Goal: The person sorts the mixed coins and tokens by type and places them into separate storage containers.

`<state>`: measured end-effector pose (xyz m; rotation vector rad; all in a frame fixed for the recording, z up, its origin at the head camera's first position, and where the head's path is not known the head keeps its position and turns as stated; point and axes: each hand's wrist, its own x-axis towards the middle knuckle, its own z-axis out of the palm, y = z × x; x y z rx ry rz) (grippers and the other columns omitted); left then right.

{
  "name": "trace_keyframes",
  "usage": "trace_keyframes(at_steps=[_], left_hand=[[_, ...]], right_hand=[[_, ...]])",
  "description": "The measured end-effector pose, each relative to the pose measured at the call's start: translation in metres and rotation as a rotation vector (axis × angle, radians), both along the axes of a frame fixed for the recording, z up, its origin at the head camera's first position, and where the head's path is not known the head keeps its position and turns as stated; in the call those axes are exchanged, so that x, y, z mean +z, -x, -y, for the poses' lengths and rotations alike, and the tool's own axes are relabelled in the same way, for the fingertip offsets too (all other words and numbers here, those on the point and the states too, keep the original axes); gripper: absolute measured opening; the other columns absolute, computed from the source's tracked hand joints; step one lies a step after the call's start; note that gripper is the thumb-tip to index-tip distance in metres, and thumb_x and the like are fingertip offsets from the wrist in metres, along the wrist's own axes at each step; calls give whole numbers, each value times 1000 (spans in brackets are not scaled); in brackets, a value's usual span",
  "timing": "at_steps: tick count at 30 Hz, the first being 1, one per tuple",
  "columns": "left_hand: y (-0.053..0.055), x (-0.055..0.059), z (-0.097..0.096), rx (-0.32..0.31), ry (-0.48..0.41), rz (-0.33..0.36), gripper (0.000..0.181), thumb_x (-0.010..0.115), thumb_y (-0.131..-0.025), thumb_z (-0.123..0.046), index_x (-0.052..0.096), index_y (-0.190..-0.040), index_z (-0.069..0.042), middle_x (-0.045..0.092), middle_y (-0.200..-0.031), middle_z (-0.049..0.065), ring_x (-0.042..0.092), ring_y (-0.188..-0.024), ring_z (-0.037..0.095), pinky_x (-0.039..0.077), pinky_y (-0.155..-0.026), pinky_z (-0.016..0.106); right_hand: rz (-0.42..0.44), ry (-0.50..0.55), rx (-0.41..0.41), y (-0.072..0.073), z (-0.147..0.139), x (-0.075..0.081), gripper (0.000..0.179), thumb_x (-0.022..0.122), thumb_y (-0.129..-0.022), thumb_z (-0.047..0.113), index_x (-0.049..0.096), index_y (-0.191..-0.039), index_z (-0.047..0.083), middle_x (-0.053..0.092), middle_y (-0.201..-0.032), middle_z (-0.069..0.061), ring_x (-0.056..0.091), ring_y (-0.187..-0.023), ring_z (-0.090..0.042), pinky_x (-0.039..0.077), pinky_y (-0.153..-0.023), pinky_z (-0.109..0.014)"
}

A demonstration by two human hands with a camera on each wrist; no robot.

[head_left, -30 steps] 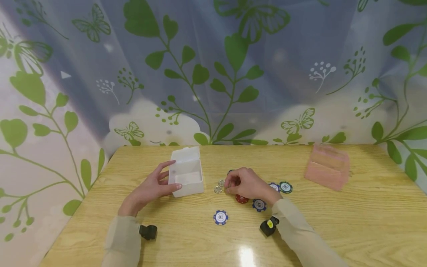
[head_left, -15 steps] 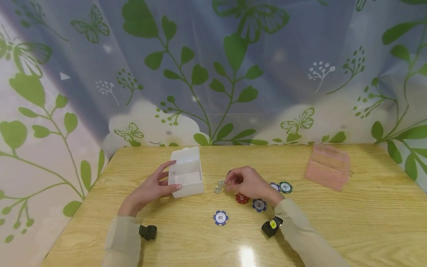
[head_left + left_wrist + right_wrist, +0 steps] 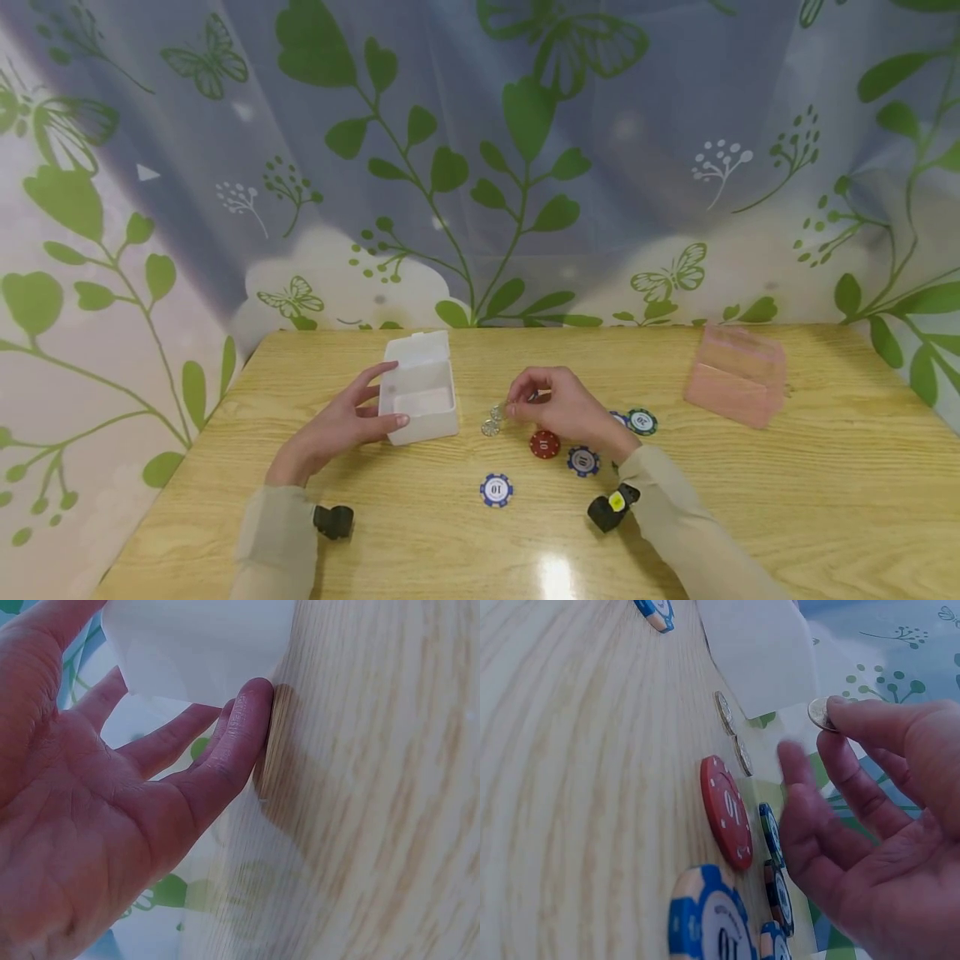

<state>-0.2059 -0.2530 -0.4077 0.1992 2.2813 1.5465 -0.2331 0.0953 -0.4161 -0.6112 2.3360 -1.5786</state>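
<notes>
With its thumb at the front and its fingers along the far side, my left hand grips the left end of a white lidded box. The box stands on the table with its lid tipped back, and its visible inside is bare. To its right, my right hand pinches a small coin between thumb and finger, raised off the table. Two more coins lie flat between the box and that hand. A red poker chip lies just below the right hand.
A blue-and-white chip lies nearer the front, and another blue-and-white chip sits by the right wrist. A green-edged chip lies farther right. A translucent pink case rests at the back right. A patterned curtain hangs behind the table.
My right hand has risen slightly from the tabletop with the coin, uncovering more of the red chip. My left hand and the white box have stayed in place.
</notes>
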Motion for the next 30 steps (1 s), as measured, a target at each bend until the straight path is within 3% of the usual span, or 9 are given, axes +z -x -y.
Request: trace_keyframes(at_steps=[7,15,20,27,30], left_hand=[[0,0,0,4,10,1,86,77,-94,-29,22,-161,-33,32,-163,15,52,-136,36,54,-96,36],[2,-1,-1,1,4,0,86,76,-94,-28,22,-160,-31,35,-160,17,51,-136,36,54,-96,36],[2,-1,-1,1,2,1,85,76,-94,-27,22,-160,-31,34,-161,14,52,-135,35,54,-97,36],[2,-1,-1,3,5,-5,85,76,-94,-27,23,-160,-32,42,-154,19,55,-132,33,54,-95,35],[1,-2,0,3,4,-4,85,76,-94,-27,23,-160,-32,39,-157,18,54,-132,33,54,-95,36]], right_hand=[[40,42,9,-1,3,2,7,74,-94,14,71,-99,11,66,-94,-10,70,-77,-31,61,-70,-41],[35,39,7,2,7,0,7,74,-94,12,70,-99,11,67,-94,-7,68,-76,-31,59,-67,-39],[20,54,16,4,11,0,10,75,-93,14,70,-100,10,67,-94,-7,68,-79,-30,59,-71,-37],[14,78,30,7,17,0,13,76,-93,16,70,-101,7,66,-93,-8,67,-82,-31,59,-77,-38],[1,76,26,6,20,0,12,76,-93,16,71,-100,8,67,-93,-6,65,-82,-26,57,-77,-35]])
